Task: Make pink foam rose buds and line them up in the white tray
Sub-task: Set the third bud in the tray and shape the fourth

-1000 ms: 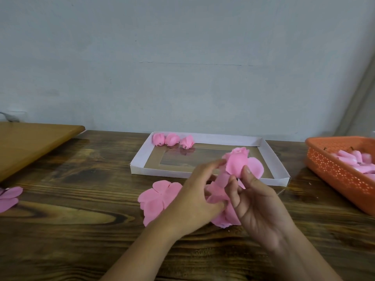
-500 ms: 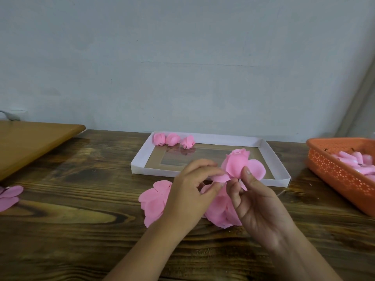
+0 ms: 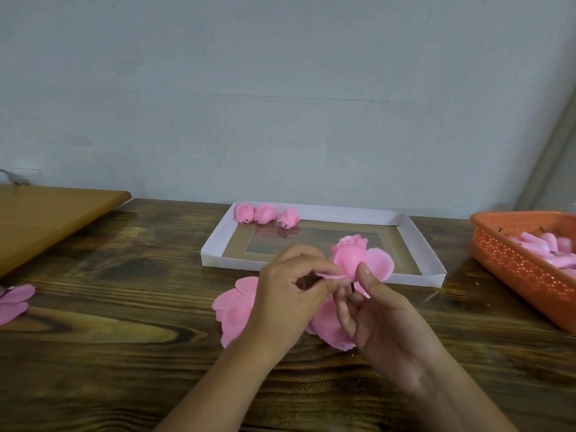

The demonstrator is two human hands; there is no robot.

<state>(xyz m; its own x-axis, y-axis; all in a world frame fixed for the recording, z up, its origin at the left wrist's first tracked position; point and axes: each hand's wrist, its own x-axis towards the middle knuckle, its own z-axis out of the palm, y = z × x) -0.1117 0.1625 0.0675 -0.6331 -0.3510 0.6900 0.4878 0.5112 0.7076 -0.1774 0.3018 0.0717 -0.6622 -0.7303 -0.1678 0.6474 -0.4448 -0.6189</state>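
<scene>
Wrapping a petal, the left hand (image 3: 290,294) pinches it against the rose bud (image 3: 350,257) the right hand (image 3: 383,319) grips above the desk's (image 3: 124,353) middle, steadying it; three buds (image 3: 265,214) line the white tray's (image 3: 414,238) far-left corner

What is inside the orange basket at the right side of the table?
The orange basket holds a heap of pale pink foam pieces. Their exact shape is blurred. Its near wall hides whatever lies lower, and the frame edge cuts off its right part.

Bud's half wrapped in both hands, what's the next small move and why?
Probably fold the loose petal pinched by the left hand up against the bud that the right hand holds; it sticks out flat, and another stands open on the right.
</scene>
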